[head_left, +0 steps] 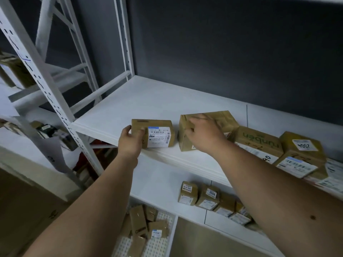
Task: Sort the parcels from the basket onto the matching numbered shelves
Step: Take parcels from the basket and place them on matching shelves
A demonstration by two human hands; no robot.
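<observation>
Hands grip two parcels: left hand (130, 139) small parcel (157, 133), label forward; right hand (202, 135) tilted parcel (207, 127).

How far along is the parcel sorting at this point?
Partly done: parcels already sit on the upper shelf at right and on the shelf below. In hand: left hand and right hand each hold a parcel on the upper shelf. Left: several parcels in the basket.

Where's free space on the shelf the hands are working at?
Bare: the whole back of the shelf, from the left upright to the dark wall, behind the labelled parcel in the left hand and the parcel under the right hand; also the narrow gap between those two. Crowded: the right end, where stacked boxes fill the front edge.
</observation>
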